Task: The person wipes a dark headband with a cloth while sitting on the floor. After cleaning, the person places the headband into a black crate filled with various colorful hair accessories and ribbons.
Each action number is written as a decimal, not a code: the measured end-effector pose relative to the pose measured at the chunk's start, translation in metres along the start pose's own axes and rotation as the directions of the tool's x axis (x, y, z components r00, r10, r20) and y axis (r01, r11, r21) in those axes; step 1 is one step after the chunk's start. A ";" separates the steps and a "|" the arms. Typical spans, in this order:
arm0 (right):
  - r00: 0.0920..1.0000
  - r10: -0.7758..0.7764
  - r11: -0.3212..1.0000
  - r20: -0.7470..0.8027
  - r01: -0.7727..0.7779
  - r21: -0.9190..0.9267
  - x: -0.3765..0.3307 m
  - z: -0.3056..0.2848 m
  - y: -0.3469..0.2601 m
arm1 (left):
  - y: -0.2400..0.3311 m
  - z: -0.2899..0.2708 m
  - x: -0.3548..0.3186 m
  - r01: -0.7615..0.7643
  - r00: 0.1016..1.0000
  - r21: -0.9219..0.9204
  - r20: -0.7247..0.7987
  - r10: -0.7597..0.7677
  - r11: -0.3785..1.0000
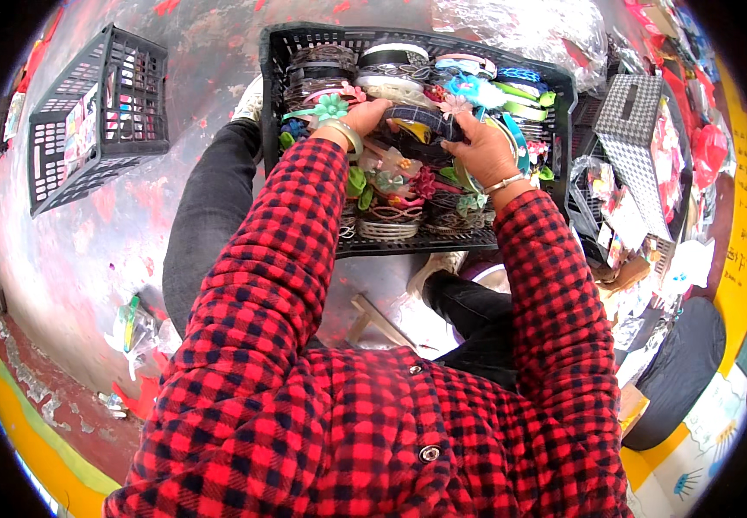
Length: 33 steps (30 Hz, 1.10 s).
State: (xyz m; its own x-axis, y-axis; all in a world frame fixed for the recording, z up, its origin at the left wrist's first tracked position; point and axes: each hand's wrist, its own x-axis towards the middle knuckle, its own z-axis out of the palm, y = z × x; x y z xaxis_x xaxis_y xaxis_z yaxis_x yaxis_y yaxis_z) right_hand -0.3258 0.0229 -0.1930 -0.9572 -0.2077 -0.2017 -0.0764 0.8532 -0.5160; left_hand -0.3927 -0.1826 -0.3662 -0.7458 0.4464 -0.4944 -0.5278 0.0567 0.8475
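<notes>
Both of my hands are in a black plastic crate [565, 116] full of headbands. Between them is a dark plaid headband [418, 115], curved upward in the middle. My left hand [363, 121] is closed on its left end and my right hand [484, 151] grips the right end. Something yellow and black lies just under it, partly hidden. By my left hand sits a headband with a mint-green flower [330, 107]. Farther back are a white and black stack [393, 73] and a fluffy blue headband [470, 89]. Brown braided bands [392, 217] fill the near side.
An open black crate [101, 121] stands on the floor at the left. At the right are a houndstooth-patterned box [628, 112] and a heap of packaging. Clear plastic wrap [520, 30] lies behind the crate. A wooden piece [382, 319] is between my legs.
</notes>
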 end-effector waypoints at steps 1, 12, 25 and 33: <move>1.000 -0.004 1.000 0.004 0.004 0.001 0.000 0.007 0.006 | 0.000 0.000 -0.003 -0.083 0.995 0.119 -0.048 0.089 0.989; 1.000 0.021 0.998 0.008 -0.021 -0.052 -0.002 0.021 0.020 | 0.003 0.004 -0.012 0.247 0.969 -0.220 0.039 -0.244 0.944; 0.989 -0.126 0.989 0.072 0.131 -0.070 0.000 0.028 0.014 | 0.013 0.009 -0.021 0.094 0.996 -0.021 -0.006 -0.095 0.995; 0.995 -0.040 0.975 0.088 0.058 -0.213 -0.012 0.066 0.004 | 0.012 0.010 -0.023 0.031 0.999 0.036 0.017 -0.032 0.999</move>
State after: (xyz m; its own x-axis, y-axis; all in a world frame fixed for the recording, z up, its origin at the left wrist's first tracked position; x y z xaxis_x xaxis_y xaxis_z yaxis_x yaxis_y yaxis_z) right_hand -0.2958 -0.0029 -0.2472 -0.9251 -0.2826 -0.2535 -0.1893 0.9222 -0.3371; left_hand -0.3782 -0.1836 -0.3423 -0.7217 0.4596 -0.5177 -0.5357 0.1028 0.8381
